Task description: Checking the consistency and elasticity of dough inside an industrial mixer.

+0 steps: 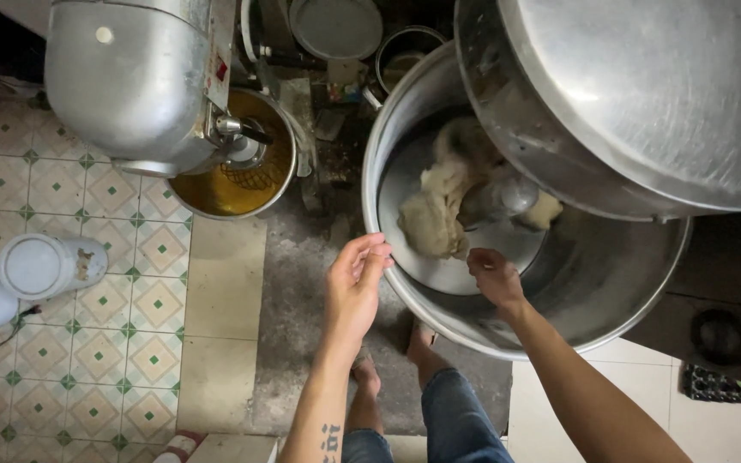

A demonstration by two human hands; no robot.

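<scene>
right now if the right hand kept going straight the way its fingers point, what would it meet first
Probably the dough in the big metal bowl; the right hand is already inside the rim, fingers aimed toward it, though depth is hard to judge.

place: bakery kitchen | signs: big steel mixer bowl [611,283] with dough [435,219], second mixer [143,77], tiled floor [122,317]

Layout as we find it: a large round steel mixing bowl [593,283] stands right of centre, and a lump of pale dough [439,214] lies in it, left of the bowl's middle. We see the steel mixer head [645,94] hanging over the bowl's far right part. Our right hand [495,276] is inside the bowl, just before the dough. Our left hand [355,287] is at the bowl's left rim. To the far left stands a smaller round metal bowl of yellow batter [216,189], under a second rounded metal mixer body [130,77]. A white plastic cylinder [40,266] lies on the patterned tile floor [113,343] at the left edge.
</scene>
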